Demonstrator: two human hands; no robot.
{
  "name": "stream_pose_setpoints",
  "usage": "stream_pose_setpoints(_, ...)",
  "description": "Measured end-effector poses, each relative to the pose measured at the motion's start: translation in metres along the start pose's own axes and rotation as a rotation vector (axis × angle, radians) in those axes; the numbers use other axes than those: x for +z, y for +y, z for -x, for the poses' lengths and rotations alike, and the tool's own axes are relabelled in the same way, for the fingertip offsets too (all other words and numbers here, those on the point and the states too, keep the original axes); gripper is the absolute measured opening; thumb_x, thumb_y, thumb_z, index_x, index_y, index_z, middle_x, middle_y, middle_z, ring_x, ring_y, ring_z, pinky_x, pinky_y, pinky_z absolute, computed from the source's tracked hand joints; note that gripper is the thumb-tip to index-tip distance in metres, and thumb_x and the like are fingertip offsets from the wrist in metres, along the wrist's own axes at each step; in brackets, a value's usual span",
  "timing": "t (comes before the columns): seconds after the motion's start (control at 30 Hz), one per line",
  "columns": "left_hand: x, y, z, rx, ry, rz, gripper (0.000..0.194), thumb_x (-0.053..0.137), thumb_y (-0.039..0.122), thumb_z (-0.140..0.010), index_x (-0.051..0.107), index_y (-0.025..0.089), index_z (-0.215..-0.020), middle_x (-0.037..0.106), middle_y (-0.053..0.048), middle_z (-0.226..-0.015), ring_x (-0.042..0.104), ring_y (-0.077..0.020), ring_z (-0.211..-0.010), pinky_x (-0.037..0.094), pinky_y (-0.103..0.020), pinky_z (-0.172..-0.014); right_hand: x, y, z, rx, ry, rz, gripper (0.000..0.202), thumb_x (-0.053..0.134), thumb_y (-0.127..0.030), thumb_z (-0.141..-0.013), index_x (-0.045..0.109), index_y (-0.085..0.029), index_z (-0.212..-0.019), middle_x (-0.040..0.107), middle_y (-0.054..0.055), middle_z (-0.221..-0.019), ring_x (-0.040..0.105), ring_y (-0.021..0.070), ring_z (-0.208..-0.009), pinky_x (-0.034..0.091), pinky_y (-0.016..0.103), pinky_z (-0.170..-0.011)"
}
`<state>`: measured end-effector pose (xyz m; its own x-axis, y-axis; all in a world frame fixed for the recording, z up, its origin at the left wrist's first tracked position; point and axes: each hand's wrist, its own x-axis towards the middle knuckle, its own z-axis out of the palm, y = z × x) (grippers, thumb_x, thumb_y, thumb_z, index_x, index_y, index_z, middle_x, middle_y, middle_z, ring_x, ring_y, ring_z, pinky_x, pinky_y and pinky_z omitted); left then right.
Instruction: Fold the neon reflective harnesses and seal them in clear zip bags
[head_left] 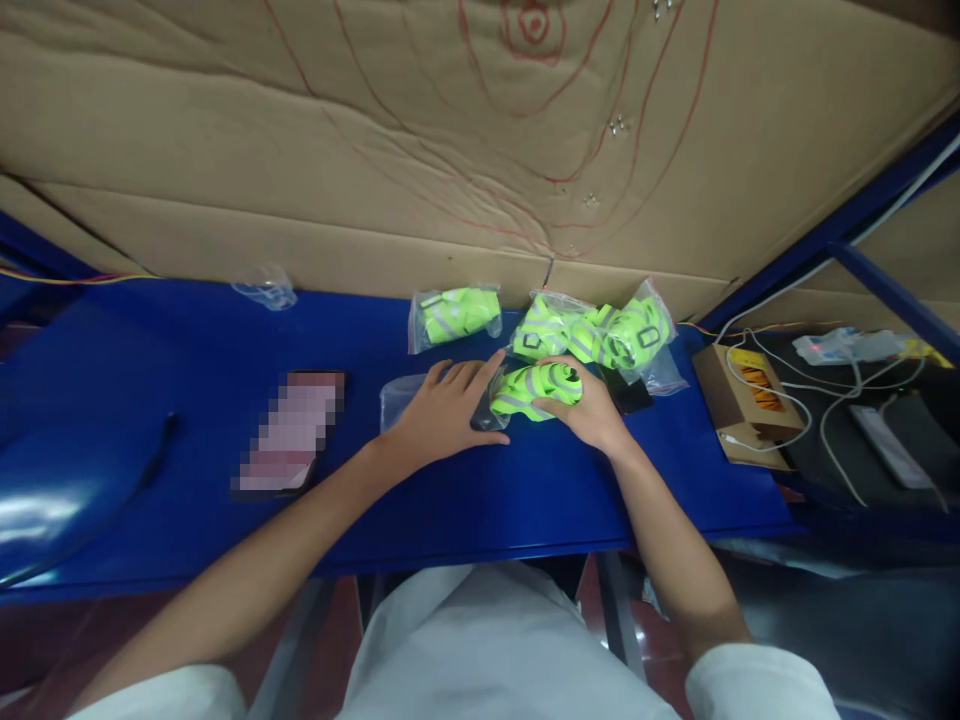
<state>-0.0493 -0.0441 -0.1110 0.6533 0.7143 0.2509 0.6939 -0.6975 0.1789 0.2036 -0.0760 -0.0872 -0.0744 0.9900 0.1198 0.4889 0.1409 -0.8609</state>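
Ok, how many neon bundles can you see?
4 at least: a held bundle in the right hand, a bagged bundle beyond the left hand, and two more in the overlapping bags to the right, where another may hide.

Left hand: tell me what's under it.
Clear plastic shows past the outer edge of the left hand, on the blue tabletop; whatever the palm covers can't be seen.

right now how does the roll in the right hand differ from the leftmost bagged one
The held roll is in the right hand; the bagged roll lies untouched. The held roll's right end is bare; clear plastic covers the bagged roll. Both are yellow-green with grey stripes.
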Motion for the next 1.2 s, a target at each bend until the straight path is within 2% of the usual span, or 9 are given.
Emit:
stream_pose_setpoints(0.17, 0.0, 0.002, 0.003, -0.012, 0.08, -0.001, 0.119, 0.073, 0.075, -0.079, 0.021, 0.015, -0.167, 0.06, -0.023, -0.138, 0.057, -0.0412, -0.129, 0.038, -0.053, -0.115, 0.007, -0.007, 0.004, -0.013, 0.024, -0.009, 0.047, 0.082, -0.031, -0.077, 0.068, -0.027, -0.122, 0.075, 0.002, -0.119, 0.071, 0.0262, -0.104, 0.054, 0.04, -0.097)
stream_pose_setpoints(0.43, 0.008, 0.013, 0.003, 0.061, 0.122, -0.055, 0.108, 0.078, 0.061, -0.082, 0.029, 0.011, -0.164, 0.059, -0.026, -0.138, 0.055, -0.044, -0.13, 0.03, -0.059, -0.121, 0.017, -0.013, 0.002, 0.401, -0.081, -0.504, 0.051, 0.091, -0.033, -0.062, 0.075, -0.02, -0.109, 0.08, 0.006, -0.111, 0.075, 0.0307, -0.103, 0.06, 0.042, -0.088)
stream_pose_setpoints(0.6, 0.012, 0.019, 0.005, 0.145, 0.169, -0.11, 0.111, 0.08, 0.06, -0.081, 0.026, 0.012, -0.165, 0.061, -0.025, -0.132, 0.059, -0.042, -0.124, 0.038, -0.059, -0.116, 0.017, -0.009, 0.001, 0.347, -0.102, -0.366, 0.051, 0.089, -0.033, -0.065, 0.073, -0.019, -0.112, 0.078, 0.006, -0.111, 0.073, 0.0305, -0.105, 0.058, 0.042, -0.09)
stream_pose_setpoints(0.73, -0.001, 0.014, 0.005, 0.112, 0.051, -0.005, 0.134, 0.09, 0.058, -0.071, 0.009, 0.016, -0.168, 0.049, -0.028, -0.149, 0.051, -0.0451, -0.139, 0.044, -0.055, -0.112, 0.017, -0.005, 0.002, 0.169, -0.134, -0.256, 0.055, 0.087, -0.035, -0.07, 0.066, -0.019, -0.119, 0.076, 0.006, -0.114, 0.07, 0.0275, -0.106, 0.056, 0.04, -0.093)
stream_pose_setpoints(0.83, -0.023, 0.001, 0.007, 0.127, -0.181, 0.256, 0.146, 0.089, 0.063, -0.07, -0.015, 0.026, -0.167, 0.027, -0.024, -0.169, 0.036, -0.0398, -0.155, 0.043, -0.049, -0.116, 0.011, -0.008, 0.005, 0.025, -0.289, -0.193, 0.053, 0.086, -0.031, -0.073, 0.065, -0.022, -0.121, 0.074, 0.003, -0.116, 0.07, 0.0241, -0.105, 0.054, 0.036, -0.094)
stream_pose_setpoints(0.9, -0.036, -0.007, 0.009, 0.108, -0.32, 0.354, 0.141, 0.086, 0.06, -0.076, -0.019, 0.031, -0.165, 0.029, -0.018, -0.171, 0.039, -0.0352, -0.154, 0.041, -0.046, -0.118, 0.008, -0.01, 0.006, -0.013, -0.327, -0.147, 0.05, 0.085, -0.028, -0.074, 0.066, -0.023, -0.12, 0.073, 0.002, -0.116, 0.069, 0.0231, -0.104, 0.052, 0.034, -0.095)
stream_pose_setpoints(0.97, -0.04, -0.012, 0.008, 0.066, -0.345, 0.324, 0.131, 0.085, 0.058, -0.078, -0.006, 0.03, -0.168, 0.041, -0.015, -0.165, 0.045, -0.0346, -0.15, 0.039, -0.046, -0.119, 0.009, -0.011, 0.007, -0.002, -0.33, -0.131, 0.05, 0.084, -0.027, -0.074, 0.066, -0.023, -0.121, 0.073, 0.002, -0.116, 0.069, 0.0233, -0.105, 0.052, 0.034, -0.094)
stream_pose_setpoints(1.1, -0.027, -0.005, 0.005, 0.082, -0.253, 0.166, 0.102, 0.084, 0.066, -0.074, 0.043, 0.016, -0.153, 0.062, -0.016, -0.144, 0.059, -0.0337, -0.134, 0.04, -0.043, -0.115, 0.024, -0.009, 0.006, 0.162, -0.267, -0.205, 0.044, 0.086, -0.03, -0.069, 0.069, -0.021, -0.109, 0.075, 0.002, -0.105, 0.069, 0.0247, -0.099, 0.052, 0.035, -0.086)
stream_pose_setpoints(1.2, -0.015, 0.004, 0.004, 0.128, -0.21, 0.089, 0.101, 0.08, 0.074, -0.073, 0.048, 0.011, -0.145, 0.064, -0.019, -0.137, 0.062, -0.0345, -0.129, 0.044, -0.042, -0.11, 0.036, -0.01, 0.005, 0.361, -0.221, -0.399, 0.039, 0.089, -0.03, -0.061, 0.072, -0.018, -0.094, 0.075, 0.0, -0.092, 0.068, 0.0231, -0.088, 0.052, 0.034, -0.08)
